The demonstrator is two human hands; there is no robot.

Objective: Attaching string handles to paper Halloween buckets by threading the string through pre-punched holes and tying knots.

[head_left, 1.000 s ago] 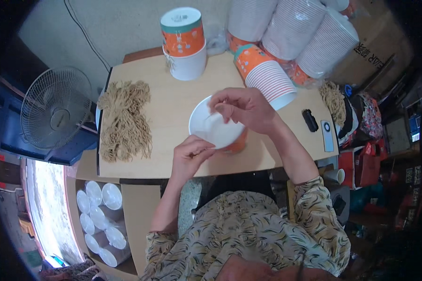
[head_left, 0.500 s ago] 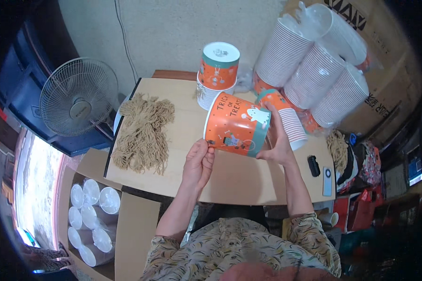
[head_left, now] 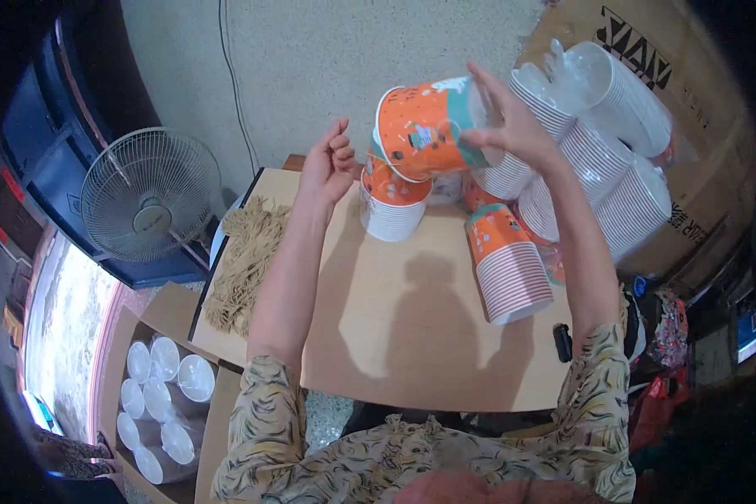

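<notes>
My right hand point(head_left: 517, 126) grips an orange paper bucket point(head_left: 424, 126) around its teal base end. The bucket is tilted on its side, with its white rim toward the left and a ghost print on its wall. It is raised above the far part of the table, in front of a stack of the same buckets point(head_left: 395, 217) and partly covering it. My left hand point(head_left: 329, 166) is off the bucket, just left of its rim. Its fingers are curled in, and whether anything small is between them is hidden. A bundle of tan cords point(head_left: 248, 269) lies beside my left forearm.
Another stack of buckets point(head_left: 512, 269) lies tilted on the table point(head_left: 395, 336). Bagged white bucket stacks point(head_left: 575, 168) lean at the back right against a large carton point(head_left: 689, 101). A fan point(head_left: 151, 206) stands left, above an open box of wrapped stacks point(head_left: 155, 403). A black object point(head_left: 563, 343) sits near the right edge.
My right hand has lifted the bucket up and away, toward the far stack. My left hand has let go of its rim and moved up and left. The view has shifted slightly.
</notes>
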